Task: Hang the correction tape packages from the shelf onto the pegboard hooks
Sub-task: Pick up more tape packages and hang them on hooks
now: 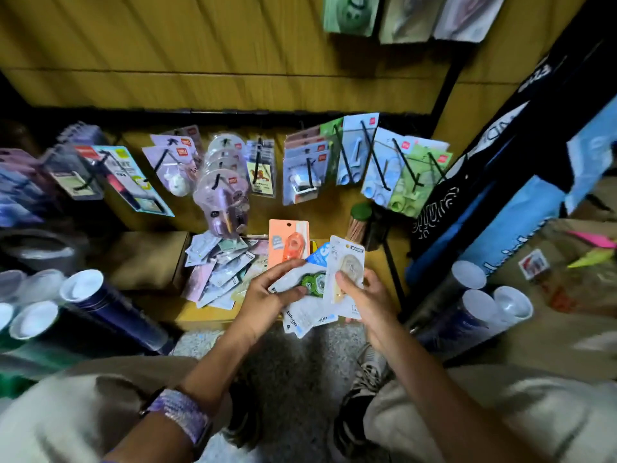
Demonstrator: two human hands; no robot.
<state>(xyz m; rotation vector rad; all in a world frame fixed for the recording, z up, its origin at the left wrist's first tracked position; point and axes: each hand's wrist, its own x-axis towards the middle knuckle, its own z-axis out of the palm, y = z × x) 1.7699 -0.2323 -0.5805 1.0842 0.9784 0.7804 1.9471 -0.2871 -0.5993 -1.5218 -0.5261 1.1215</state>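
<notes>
My left hand (267, 297) grips a fanned bundle of correction tape packages: an orange one (287, 240) at the back, a white one with a green tape (315, 282) in front, more white ones below. My right hand (364, 302) pinches a pale package with a beige tape (345, 262), thumb on its face, beside the bundle. Both hands hover over the front edge of the low yellow shelf (157, 309). A heap of loose packages (220, 265) lies on the shelf to the left. Black pegboard hooks (372, 155) behind carry hung packages.
Rolled tubes with white caps (83, 289) lean at the left, and more tubes (480, 295) stand at the right. A jar with a green lid (361, 218) stands on the shelf. A brown box (147, 259) sits left of the heap. My knees and a shoe fill the bottom.
</notes>
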